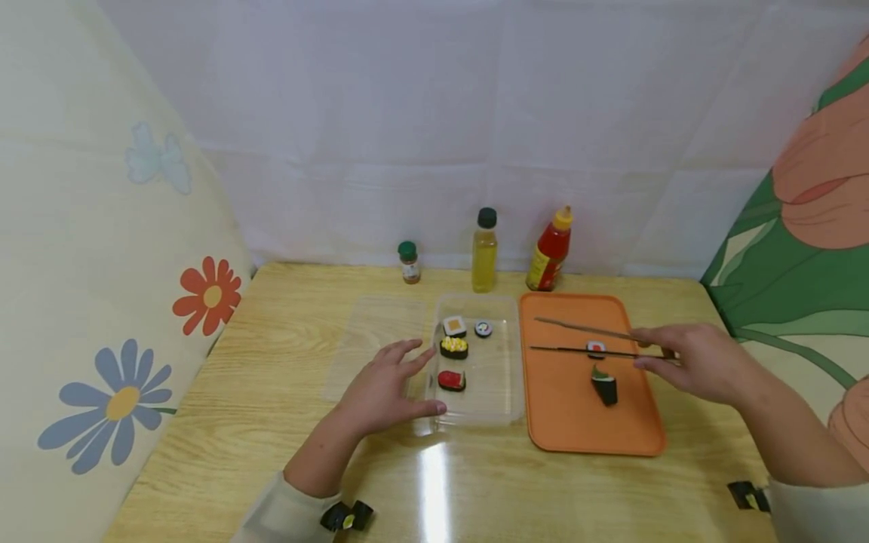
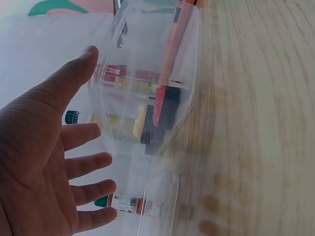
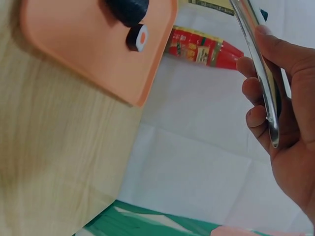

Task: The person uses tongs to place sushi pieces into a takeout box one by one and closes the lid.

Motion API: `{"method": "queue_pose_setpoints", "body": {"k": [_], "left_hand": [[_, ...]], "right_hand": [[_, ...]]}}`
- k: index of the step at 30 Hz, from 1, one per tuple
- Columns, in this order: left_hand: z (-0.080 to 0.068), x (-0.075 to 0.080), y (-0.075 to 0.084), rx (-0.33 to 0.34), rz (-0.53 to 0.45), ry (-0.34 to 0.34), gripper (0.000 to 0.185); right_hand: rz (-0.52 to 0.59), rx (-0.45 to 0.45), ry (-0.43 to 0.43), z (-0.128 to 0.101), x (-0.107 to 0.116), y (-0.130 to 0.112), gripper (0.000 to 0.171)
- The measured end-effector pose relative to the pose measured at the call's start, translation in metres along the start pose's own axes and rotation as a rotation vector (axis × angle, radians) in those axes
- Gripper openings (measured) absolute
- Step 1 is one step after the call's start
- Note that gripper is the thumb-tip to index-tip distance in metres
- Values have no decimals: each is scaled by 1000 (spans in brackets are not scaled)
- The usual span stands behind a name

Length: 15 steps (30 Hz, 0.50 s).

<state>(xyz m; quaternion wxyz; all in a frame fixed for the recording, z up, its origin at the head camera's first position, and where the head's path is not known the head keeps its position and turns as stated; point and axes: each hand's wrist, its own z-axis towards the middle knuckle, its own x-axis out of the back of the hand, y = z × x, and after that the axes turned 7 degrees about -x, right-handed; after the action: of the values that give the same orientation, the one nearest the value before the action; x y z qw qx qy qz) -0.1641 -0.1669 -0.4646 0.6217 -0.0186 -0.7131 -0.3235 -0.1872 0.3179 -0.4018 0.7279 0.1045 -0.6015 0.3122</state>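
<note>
Chopsticks lie spread over the orange tray, pinched at their near ends by the right hand. One small roll sits at the lower stick; a cone-shaped roll lies just beside it on the tray. Judged advice: close the tips squarely on the roll's sides and lift level. The left hand, fingers spread and relaxed, rests against the clear box, steadying it. That box holds four sushi pieces; its lid lies flat alongside.
</note>
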Motion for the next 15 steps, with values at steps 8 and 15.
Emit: {"method": "queue_pose_setpoints", "body": {"k": [8,15], "left_hand": [[0,-1,-2,3,-1,3,98],[1,0,-1,9,-18,-5,98]], "right_hand": [[25,-71,-12,-18,-2,6,38],[60,-98,-9,-32,-7,16,38]]}}
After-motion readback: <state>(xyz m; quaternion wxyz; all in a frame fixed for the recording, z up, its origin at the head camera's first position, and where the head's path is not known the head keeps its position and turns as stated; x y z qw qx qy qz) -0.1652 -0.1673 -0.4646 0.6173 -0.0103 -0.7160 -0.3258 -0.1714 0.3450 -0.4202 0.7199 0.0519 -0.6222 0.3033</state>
